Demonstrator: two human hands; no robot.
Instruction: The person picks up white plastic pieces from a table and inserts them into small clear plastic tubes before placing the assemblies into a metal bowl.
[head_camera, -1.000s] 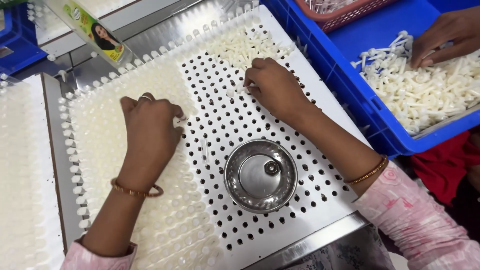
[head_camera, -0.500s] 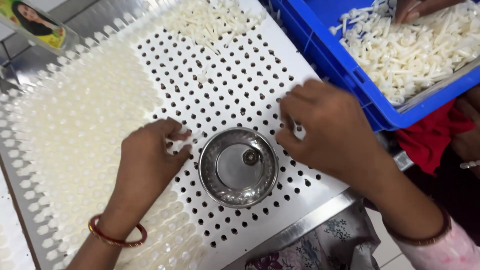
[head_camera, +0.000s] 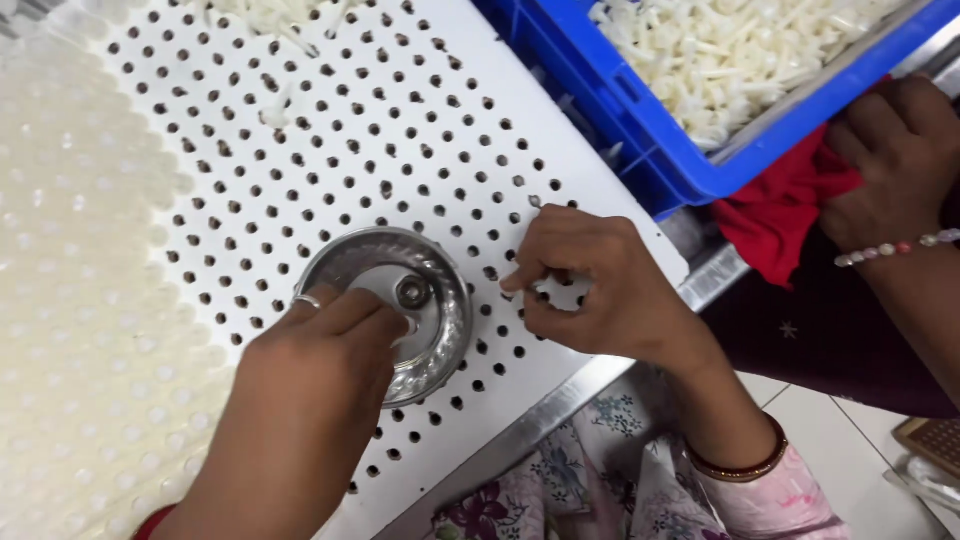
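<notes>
So the left hand is reaching into the small shiny metal bowl that sits on the white perforated board. Its fingers are curled down over the bowl's near-left rim, fingertips inside by the little knob in the middle. Whether it's actually pinching anything in there I can't tell, the fingers cover it.

The right hand is just right of the bowl, resting on the board near its right edge. It's closed into a pinch, thumb and forefinger pressed together at the tips, pointing left toward the bowl. Looks like something tiny and white is between them, too small to say for sure.

The bit that matters: the bowl lies directly between the two hands, left hand already on it, right hand close beside it but not touching. So the left is clearly the nearer one.

A loose pile of small white plastic pieces sits at the far end of the board, well away from both hands. Left part of the board is already packed with rows of white pieces. Off to the right there's a blue crate full of the same white parts, and another person's hand on a red cloth beside it.
</notes>
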